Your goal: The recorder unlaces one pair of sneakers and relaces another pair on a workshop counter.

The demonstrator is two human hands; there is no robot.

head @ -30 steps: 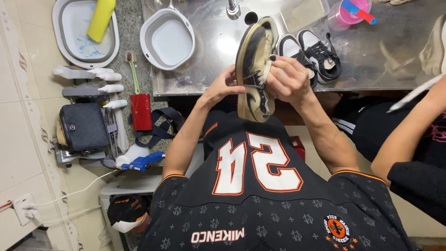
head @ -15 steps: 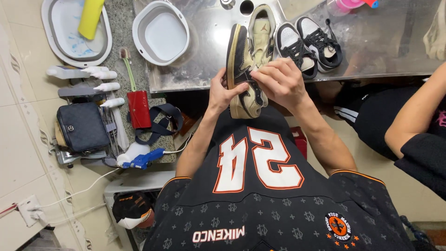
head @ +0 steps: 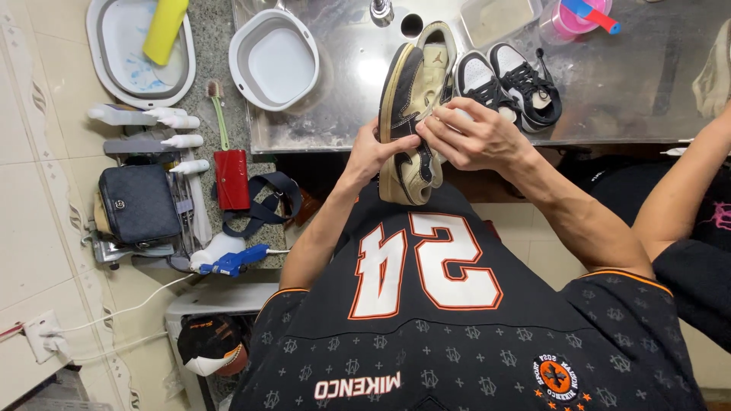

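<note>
One cream-and-black sneaker (head: pixel 411 122) gripped in two hands above the steel counter's (head: pixel 632 84) edge.

Left hand (head: pixel 373 152) clasps its sole side; right hand (head: pixel 472 137) pinches its upper. Two black-and-white sneakers (head: pixel 506 84) and two basins (head: pixel 274 57) sit nearby.

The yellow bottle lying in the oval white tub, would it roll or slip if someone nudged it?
The yellow bottle lies on its side, so it would probably roll. The tub rim should stop it. Blue smears there suggest wetness, so perhaps slippery.
</note>
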